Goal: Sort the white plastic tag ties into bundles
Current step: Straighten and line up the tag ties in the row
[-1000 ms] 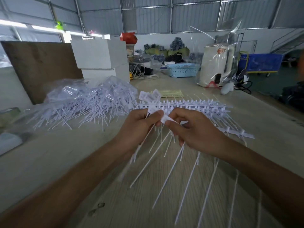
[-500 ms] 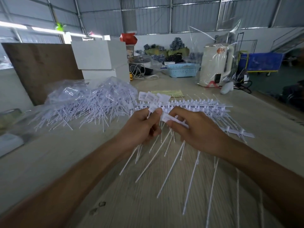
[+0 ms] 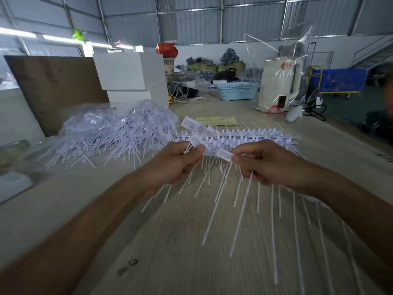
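Wooden table (image 3: 191, 241) under a corrugated shed roof carries everything; just above it the left hand (image 3: 170, 165) pinches a small bunch of tag ties (image 3: 196, 133) between thumb and curled fingers, flags fanned above the pinch and tails hanging below; the right hand (image 3: 265, 165), close beside it but not touching, pinches a single tie (image 3: 225, 155) by its flag, tail trailing down toward the wearer; I judge this tie is about to join the bunch. Directly beyond both grips lies a row of joined ties (image 3: 255, 135), tails running under the hands; further out, to the left of the left grip, sits a loose heap of ties (image 3: 110, 135) partly in clear plastic; far beyond stand white boxes (image 3: 129, 71), a blue basket (image 3: 236, 91) and a white kettle (image 3: 280, 84). Risks, as I judge them: the slim tails could cross and snag on those lying beneath, dragging neighbours along; a light pinch on so many smooth stems could let the fan slip apart; the single tie could go in crooked, leaving an uneven bundle.
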Tool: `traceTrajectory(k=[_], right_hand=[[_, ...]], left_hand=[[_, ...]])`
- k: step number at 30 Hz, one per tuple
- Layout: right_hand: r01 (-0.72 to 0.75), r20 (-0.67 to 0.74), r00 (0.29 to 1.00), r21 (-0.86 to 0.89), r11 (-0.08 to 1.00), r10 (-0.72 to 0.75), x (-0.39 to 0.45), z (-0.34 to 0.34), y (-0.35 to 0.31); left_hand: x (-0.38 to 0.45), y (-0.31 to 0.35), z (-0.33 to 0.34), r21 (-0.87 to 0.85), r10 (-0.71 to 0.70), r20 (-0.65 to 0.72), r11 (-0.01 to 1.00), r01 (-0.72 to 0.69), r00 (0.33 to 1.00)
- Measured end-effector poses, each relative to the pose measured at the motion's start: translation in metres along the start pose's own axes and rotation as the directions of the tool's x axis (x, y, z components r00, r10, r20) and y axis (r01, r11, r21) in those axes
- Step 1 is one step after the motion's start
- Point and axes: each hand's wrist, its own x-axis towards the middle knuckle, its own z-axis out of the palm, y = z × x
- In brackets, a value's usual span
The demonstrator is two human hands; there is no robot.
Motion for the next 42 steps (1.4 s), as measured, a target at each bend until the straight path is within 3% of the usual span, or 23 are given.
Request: traceTrajectory(k=[6,11,14,20,25,31,38,42], right_hand=[[0.07,-0.067,0.995,-0.015,0.997,-0.071,0.002,0.01,-0.005],[0.105,-0.098,0.989,-0.022,0.994,-0.107,0.004,0.018,-0.004],[0.103,-0.08,0.992,0.014,0.995,-0.101,0.005,0.026,-0.002],[0.064,-0.07,0.996,0.031,0.997,-0.061,0.006,0.032,-0.002],[0.025,0.022,0.999,-0.044,0.999,-0.024,0.004,0.024,0.0],[0.143,-0.114,0.981,-0.106,0.984,-0.155,0.006,0.024,-0.004],[0.18,-0.157,0.962,-0.253,0.95,-0.225,0.005,0.03,-0.002],[0.229,-0.17,0.931,-0.412,0.882,-0.321,0.002,0.033,-0.004]], left_hand=[[-0.001,-0.002,0.011,-0.157,0.072,0.041,0.986,-0.064,0.997],[-0.001,0.0,0.021,-0.131,0.033,-0.054,0.991,-0.04,0.998],[0.0,0.002,0.028,-0.224,0.043,-0.104,0.972,-0.066,0.994],[0.002,0.001,0.028,-0.093,0.14,-0.228,0.982,-0.165,0.963],[0.004,-0.002,0.024,-0.042,0.155,-0.257,0.984,-0.171,0.954],[0.004,-0.003,0.021,-0.187,0.026,-0.212,0.98,-0.067,0.977],[0.006,-0.006,0.025,-0.072,0.168,-0.272,0.978,-0.194,0.948],[0.008,-0.008,0.024,-0.058,0.166,-0.274,0.98,-0.188,0.947]])
